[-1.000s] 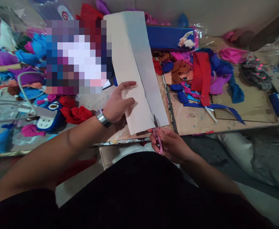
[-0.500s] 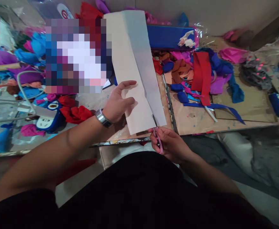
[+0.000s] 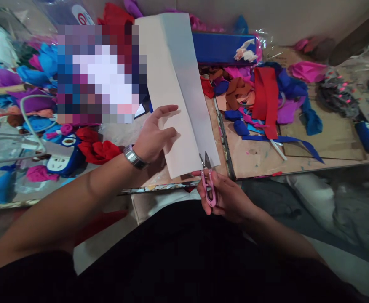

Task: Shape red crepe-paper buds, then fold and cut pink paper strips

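Note:
A long white sheet (image 3: 165,67), apparently paper or thin card, lies on the table before me. A lengthwise line separates its left part from the bluish-white right part (image 3: 192,90). My left hand (image 3: 157,132), with a metal watch on the wrist, rests on the left part. Its index finger and thumb are stretched out and apart; its other fingers are mostly hidden. In my right hand (image 3: 224,191) are pink thread snips (image 3: 209,191), held at the sheet's near edge. Their two blades are parted, pointing away from me, over the lower end of the line.
Coloured fabric or paper scraps (image 3: 239,90) and a red strip (image 3: 265,101) lie right of the sheet. A blue box (image 3: 222,48) stands behind. Leftward are a blue-and-white power strip (image 3: 60,160), cables and red scraps (image 3: 100,149). Brown cardboard (image 3: 326,141) lies far right.
The pink snips have turned from edge-on to showing their full handle, and their blades now show parted. My left hand keeps its place on the sheet.

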Demonstrator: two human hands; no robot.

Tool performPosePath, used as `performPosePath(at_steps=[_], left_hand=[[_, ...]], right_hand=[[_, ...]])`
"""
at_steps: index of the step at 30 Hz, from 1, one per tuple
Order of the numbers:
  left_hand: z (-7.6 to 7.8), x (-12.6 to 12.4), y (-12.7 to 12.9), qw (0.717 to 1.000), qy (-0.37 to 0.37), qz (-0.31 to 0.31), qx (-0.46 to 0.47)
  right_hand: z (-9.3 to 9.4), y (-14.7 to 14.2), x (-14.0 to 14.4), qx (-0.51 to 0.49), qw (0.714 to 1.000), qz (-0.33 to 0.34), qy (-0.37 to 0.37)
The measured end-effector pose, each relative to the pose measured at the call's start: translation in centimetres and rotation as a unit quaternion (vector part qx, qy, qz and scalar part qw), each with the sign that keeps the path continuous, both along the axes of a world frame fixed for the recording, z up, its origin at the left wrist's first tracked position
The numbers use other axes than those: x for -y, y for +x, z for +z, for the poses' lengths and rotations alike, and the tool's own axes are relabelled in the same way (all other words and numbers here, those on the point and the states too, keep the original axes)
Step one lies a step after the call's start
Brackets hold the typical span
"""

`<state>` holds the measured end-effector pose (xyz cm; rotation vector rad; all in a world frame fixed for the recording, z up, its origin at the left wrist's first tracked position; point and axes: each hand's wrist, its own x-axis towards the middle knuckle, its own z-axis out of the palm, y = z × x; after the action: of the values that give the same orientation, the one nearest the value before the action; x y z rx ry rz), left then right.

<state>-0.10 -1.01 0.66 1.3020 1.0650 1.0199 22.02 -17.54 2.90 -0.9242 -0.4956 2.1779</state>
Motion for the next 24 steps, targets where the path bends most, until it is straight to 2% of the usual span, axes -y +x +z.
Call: performPosePath(at_steps=[7, 14, 24], left_hand=[[0.3, 0.2, 0.0, 1.0, -0.02, -0.008, 0.008], [0.2, 0.8, 0.3, 0.999, 0.018, -0.03, 0.004], [0.6, 1.2, 0.4, 0.999, 0.033, -0.018, -0.014]], right_hand=[[0.3, 0.1, 0.5, -0.024, 1.0, 0.003, -0.005], [0.0, 0.0, -0.1, -0.015, 1.0, -0.025, 0.005], [-0.4, -0.3, -0.4, 0.006, 0.999, -0.046, -0.007]])
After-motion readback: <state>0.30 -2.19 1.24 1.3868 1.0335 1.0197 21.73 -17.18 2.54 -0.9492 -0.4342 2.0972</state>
